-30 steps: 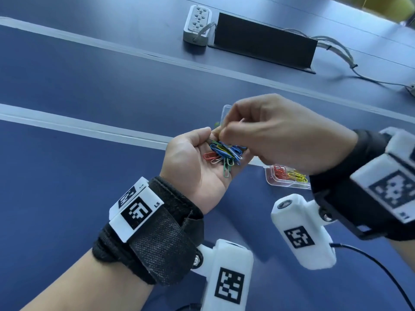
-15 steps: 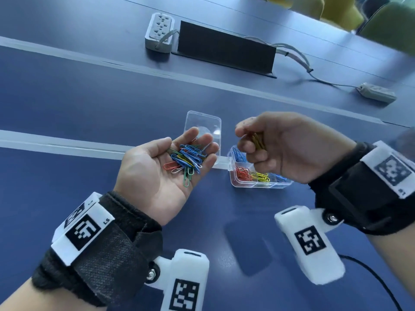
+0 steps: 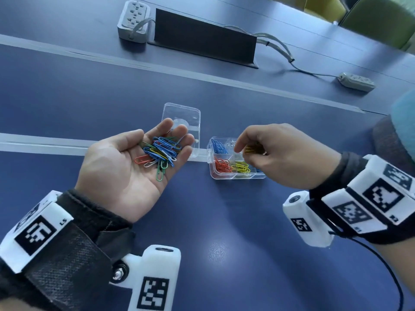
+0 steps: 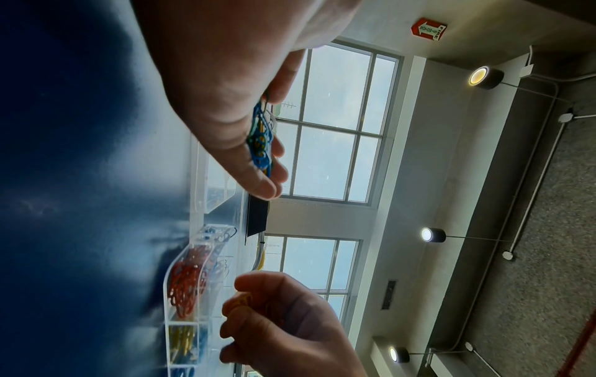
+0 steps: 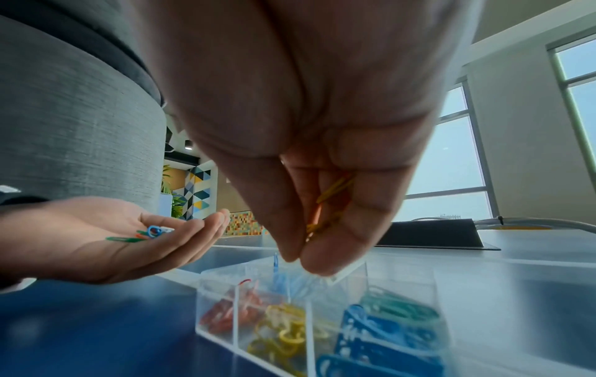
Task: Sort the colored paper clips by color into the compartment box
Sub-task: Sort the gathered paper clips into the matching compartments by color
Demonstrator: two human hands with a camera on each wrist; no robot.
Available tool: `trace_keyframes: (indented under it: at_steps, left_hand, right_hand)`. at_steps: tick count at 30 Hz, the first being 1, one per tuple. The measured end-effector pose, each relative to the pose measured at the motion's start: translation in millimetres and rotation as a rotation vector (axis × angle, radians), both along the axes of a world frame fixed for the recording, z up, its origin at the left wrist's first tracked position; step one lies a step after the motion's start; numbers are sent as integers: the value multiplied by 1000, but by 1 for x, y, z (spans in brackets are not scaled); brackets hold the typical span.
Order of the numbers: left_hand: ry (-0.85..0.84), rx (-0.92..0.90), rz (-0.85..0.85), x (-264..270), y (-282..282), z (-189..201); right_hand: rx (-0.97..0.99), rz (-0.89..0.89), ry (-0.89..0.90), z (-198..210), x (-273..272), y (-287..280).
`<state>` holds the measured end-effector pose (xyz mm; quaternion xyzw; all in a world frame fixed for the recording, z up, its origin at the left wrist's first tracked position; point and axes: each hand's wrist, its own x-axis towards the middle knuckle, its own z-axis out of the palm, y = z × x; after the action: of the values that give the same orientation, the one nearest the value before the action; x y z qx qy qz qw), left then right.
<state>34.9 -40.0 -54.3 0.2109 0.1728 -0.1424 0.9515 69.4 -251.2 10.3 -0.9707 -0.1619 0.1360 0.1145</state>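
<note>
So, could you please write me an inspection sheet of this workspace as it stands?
Surface: dark blue table with pale seams.
Job's things: clear compartment box holding red, yellow, blue and green clips in separate cells; its lid lies alongside; mixed paper clips in the left palm.
Clutter: nothing seen.
Grippers: left hand flat, palm up; right hand pinches yellow clips over the box.
Cables: power strip, second strip, grey cables behind a black panel.
Surroundings: green chairs, windows, ceiling lights.
</note>
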Motion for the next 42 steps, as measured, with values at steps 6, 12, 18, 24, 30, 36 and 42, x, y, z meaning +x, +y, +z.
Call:
trace_keyframes:
  at_steps: [6, 12, 18, 24, 30, 36, 42]
  left_hand:
    - [-5, 2, 4, 0, 1, 1]
    - [-15, -10, 2, -1, 1, 1]
    - [-5, -14, -23, -1, -1, 1]
    - [-15, -32, -8, -1, 0, 2]
    - [-5, -33, -31, -3, -3, 2]
    - [18, -55, -47, -5, -5, 5]
    - [9, -188, -43, -4, -4, 7]
  right_hand:
    - [62, 21, -15, -1, -10, 1]
    - [106, -21, -61, 5, -8, -6]
    - [66, 44, -59, 10, -12, -1]
    - [-39, 60, 21, 2, -13, 3]
    - [90, 51, -14, 11, -17, 14]
    - [261, 157, -127, 15, -20, 51]
    - [200, 236, -156, 4, -12, 78]
